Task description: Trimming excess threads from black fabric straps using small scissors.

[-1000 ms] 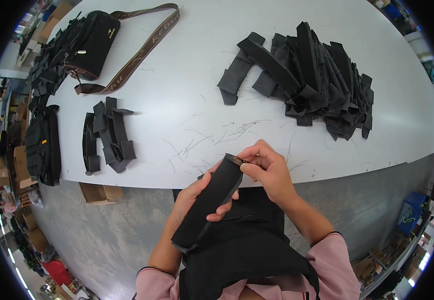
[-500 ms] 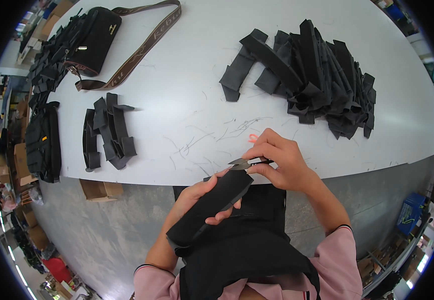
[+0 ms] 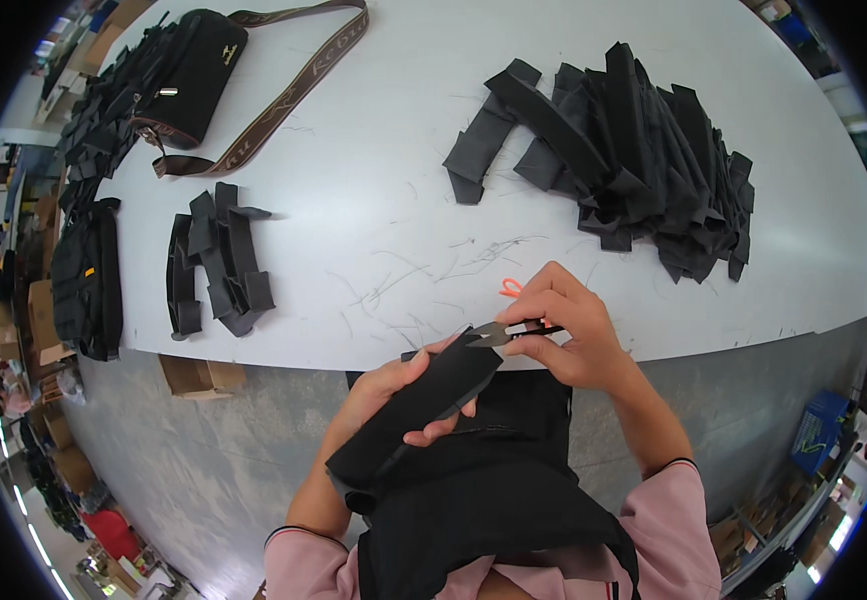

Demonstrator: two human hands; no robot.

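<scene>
While the left hand [image 3: 394, 385] grips the black fabric piece [image 3: 424, 405], the right hand [image 3: 564, 335] pinches thread snips [image 3: 504, 332] at its end; trimming in progress, requiring steady blade alignment.

A white counter [image 3: 374, 190] carried several groups of black material. A large heap of black fabric strips [image 3: 634, 160] lay at the far right. A smaller stack of black strips [image 3: 216, 262] lay at the near left. A black shoulder bag [image 3: 192, 75] with a brown patterned strap [image 3: 289, 95] lay at the far left. Loose thread clippings [image 3: 454, 265] were scattered across the counter's middle. More black bags [image 3: 89, 275] were piled along the left edge. A cardboard box [image 3: 199, 375] stood on the grey floor [image 3: 204, 460] beneath the counter.
</scene>
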